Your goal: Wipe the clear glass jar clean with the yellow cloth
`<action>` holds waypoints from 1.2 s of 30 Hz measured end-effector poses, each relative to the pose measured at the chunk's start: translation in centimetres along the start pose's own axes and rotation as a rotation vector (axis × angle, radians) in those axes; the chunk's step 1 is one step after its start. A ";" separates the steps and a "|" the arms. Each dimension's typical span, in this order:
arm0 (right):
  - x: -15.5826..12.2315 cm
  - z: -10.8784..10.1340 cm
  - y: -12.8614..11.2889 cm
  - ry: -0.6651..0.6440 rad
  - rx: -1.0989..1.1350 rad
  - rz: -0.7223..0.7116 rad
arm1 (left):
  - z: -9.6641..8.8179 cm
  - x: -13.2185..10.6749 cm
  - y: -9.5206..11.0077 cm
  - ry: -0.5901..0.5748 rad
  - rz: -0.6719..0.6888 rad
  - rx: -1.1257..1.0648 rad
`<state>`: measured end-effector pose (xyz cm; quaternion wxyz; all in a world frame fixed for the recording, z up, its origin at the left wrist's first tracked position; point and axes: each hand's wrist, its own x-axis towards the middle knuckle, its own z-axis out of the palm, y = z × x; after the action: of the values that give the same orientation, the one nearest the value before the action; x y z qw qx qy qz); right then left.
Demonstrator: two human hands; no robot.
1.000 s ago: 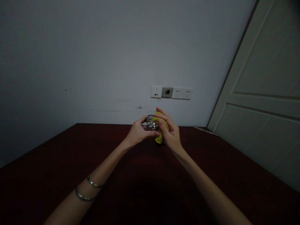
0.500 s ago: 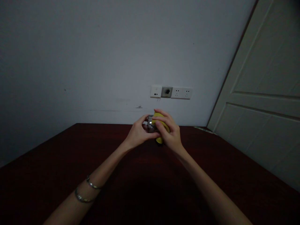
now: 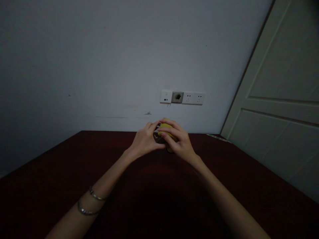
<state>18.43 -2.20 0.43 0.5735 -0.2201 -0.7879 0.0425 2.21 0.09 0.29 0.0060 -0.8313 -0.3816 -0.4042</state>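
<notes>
My left hand (image 3: 144, 140) curves its thumb and fingers around a small shiny, see-through object (image 3: 157, 136), which looks like a glass. Its exact kind is hard to make out in the dim light. My right hand (image 3: 182, 142) grips a yellow cloth or sponge (image 3: 165, 126) with a dark lower edge, pressed against the shiny object's right side. Both hands meet above the far part of a dark red table (image 3: 104, 172). Fingers and the yellow piece hide much of the shiny object.
Behind the table rises a pale wall (image 3: 112, 59) with a row of sockets and switches (image 3: 188, 98). A panelled door (image 3: 279, 89) stands at the right. A thin strip (image 3: 218, 138) lies along the table's far right edge. Two bangles (image 3: 87, 210) circle my left forearm.
Both hands have shifted slightly left. The shiny object has turned or tilted and shows less of its bright side, while the yellow piece has moved left across it. Both grips hold.
</notes>
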 end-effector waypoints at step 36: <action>0.2 0.2 -1.1 0.099 0.130 0.000 | 0.4 0.3 1.2 -0.058 -0.215 -0.835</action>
<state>17.91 -3.05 0.93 0.6248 -0.1842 -0.7542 0.0829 3.36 -0.47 0.61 -0.3838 -0.7288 -0.2699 -0.4987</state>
